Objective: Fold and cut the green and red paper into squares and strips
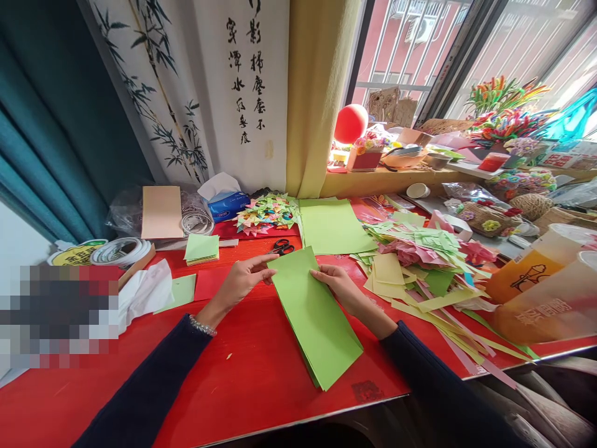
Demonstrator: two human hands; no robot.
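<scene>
A long piece of green paper (pixel 317 323), folded lengthwise with its layers showing at the near end, is held tilted over the red table (pixel 233 386). My left hand (pixel 245 280) pinches its far left corner between thumb and fingers. On the far right edge, my right hand (pixel 340 287) grips it the same way. Black scissors (pixel 283 247) lie just beyond the paper, partly behind it. Farther back rest larger green sheets (pixel 333 227). A stack of small green squares (pixel 202 247) sits to the left, near a red paper (pixel 212 283).
Paper scraps and strips (pixel 420 255) are heaped on the right, beside two cups of orange drink (pixel 527 267). Folded paper pieces (pixel 267 214) and a blue tissue pack (pixel 228 204) stand at the back. A white tape roll (pixel 122 251) and crumpled tissue (pixel 144 295) lie left.
</scene>
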